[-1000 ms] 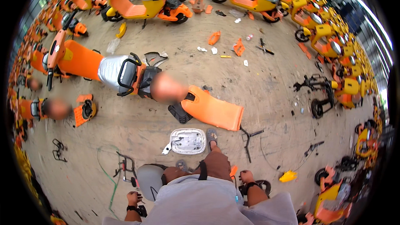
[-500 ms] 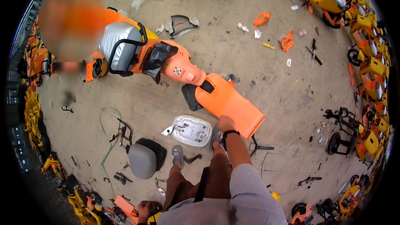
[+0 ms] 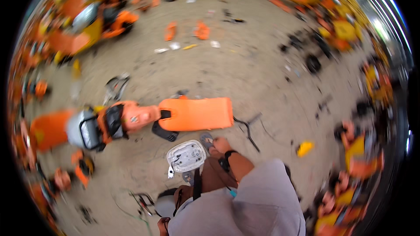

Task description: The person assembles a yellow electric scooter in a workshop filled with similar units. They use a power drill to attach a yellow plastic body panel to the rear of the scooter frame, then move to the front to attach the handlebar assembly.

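Note:
An orange scooter body [image 3: 139, 117] with a silver-covered seat [image 3: 75, 129] stretches across the left and middle of the floor. Its long orange panel [image 3: 202, 112] ends just beyond my right hand [image 3: 221, 144]. That hand, with a black band at the wrist, hangs in front of the panel and seems apart from it; its fingers are blurred. At the lower edge, part of my left hand [image 3: 163, 226] shows below a grey rounded seat [image 3: 165, 205], its fingers mostly hidden. By my feet lies a white oval tray-like part [image 3: 186, 156].
A black bent bar [image 3: 249, 134] lies past the panel's right end. Orange pieces [image 3: 201, 30] and white scraps are scattered farther off. A yellow part [image 3: 305, 148] lies at right. Orange and yellow scooters [image 3: 350, 32] line the edges. A green cable trails at lower left.
The view has swung to the right, so the scooter sits farther left. My right hand has come off the orange panel's edge, back toward my body.

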Demonstrator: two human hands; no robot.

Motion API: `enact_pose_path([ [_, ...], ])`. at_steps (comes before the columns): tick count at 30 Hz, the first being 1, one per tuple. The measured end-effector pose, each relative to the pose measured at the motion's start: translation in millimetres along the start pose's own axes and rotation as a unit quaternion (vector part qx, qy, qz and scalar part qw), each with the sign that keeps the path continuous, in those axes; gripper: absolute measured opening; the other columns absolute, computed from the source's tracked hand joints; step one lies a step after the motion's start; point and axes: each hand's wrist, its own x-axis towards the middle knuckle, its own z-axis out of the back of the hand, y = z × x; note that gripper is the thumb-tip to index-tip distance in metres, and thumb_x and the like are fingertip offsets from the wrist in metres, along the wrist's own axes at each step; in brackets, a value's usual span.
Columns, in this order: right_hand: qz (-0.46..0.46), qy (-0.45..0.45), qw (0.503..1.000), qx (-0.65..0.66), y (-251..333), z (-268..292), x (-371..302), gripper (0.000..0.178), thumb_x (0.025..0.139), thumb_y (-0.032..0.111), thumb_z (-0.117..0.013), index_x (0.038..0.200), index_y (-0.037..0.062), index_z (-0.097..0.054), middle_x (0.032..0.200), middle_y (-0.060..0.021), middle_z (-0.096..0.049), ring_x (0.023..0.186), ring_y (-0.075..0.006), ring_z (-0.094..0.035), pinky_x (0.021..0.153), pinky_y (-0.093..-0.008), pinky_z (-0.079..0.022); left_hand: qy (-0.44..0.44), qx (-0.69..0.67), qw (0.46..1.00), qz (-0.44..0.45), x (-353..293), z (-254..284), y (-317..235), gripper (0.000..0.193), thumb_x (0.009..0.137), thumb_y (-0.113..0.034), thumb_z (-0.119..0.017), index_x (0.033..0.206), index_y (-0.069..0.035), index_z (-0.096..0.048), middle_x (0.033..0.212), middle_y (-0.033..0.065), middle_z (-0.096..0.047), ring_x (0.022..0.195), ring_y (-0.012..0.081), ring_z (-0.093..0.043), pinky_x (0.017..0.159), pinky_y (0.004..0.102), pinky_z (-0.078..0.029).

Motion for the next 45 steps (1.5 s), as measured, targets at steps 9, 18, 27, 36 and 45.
enact_pose_path([
  [9,-0.2,-0.222,0.825,0.479,-217.9,-32.1,-232.9,0.024,0.085,0.02,-0.055,0.092,-0.0007,-0.062,0.073,-0.0108,-0.064,0.056,-0.0194,-0.062,0.049,-0.0313,-0.049,0.101,-0.09,0.984,0.119,135.5,146.1,62.8,0.049,0.083,-0.041,-0.055,0.123,-0.013,-0.053,0.126,0.0177,-0.052,0.114,0.0255,-0.048,0.086,0.0597,-0.036],
  [18,-0.506,-0.194,0.656,0.526,-259.2,-190.3,-473.3,0.025,0.08,0.014,-0.047,0.1,-0.0007,-0.055,0.086,-0.0161,-0.064,0.068,-0.0298,-0.065,0.054,-0.0398,-0.05,0.115,0.177,0.976,-0.048,104.7,100.2,-20.7,0.021,0.078,-0.013,-0.056,0.092,0.003,-0.06,0.07,0.0099,-0.062,0.058,0.0194,-0.061,0.049,0.0305,-0.049],
  [27,-0.313,-0.297,0.882,0.192,-230.2,-147.6,-399.5,0.027,0.079,0.015,-0.052,0.096,-0.001,-0.065,0.077,-0.0142,-0.067,0.069,-0.0242,-0.065,0.065,-0.035,-0.051,0.163,0.15,0.969,-0.109,121.4,41.8,-122.6,0.02,0.082,-0.014,-0.057,0.092,0.003,-0.062,0.068,0.0115,-0.063,0.057,0.0183,-0.06,0.054,0.0297,-0.048],
  [36,-0.299,-0.266,0.821,0.407,-253.5,-100.2,-325.4,0.026,0.083,0.014,-0.052,0.101,-0.0005,-0.064,0.079,-0.0089,-0.064,0.063,-0.0166,-0.062,0.053,-0.0292,-0.049,0.176,0.302,0.923,-0.159,124.2,5.9,-194.9,0.02,0.08,-0.013,-0.06,0.081,0.007,-0.064,0.061,0.0144,-0.062,0.051,0.019,-0.06,0.045,0.0299,-0.047],
  [45,-0.379,-0.36,0.599,0.607,-250.7,-23.0,-344.3,0.025,0.089,0.015,-0.051,0.105,-0.0011,-0.061,0.084,-0.0107,-0.064,0.065,-0.018,-0.062,0.055,-0.0314,-0.05,0.223,0.467,0.77,-0.373,191.8,-125.4,-350.8,0.023,0.079,-0.013,-0.061,0.088,0.008,-0.063,0.066,0.0137,-0.061,0.056,0.0185,-0.057,0.053,0.0312,-0.047],
])
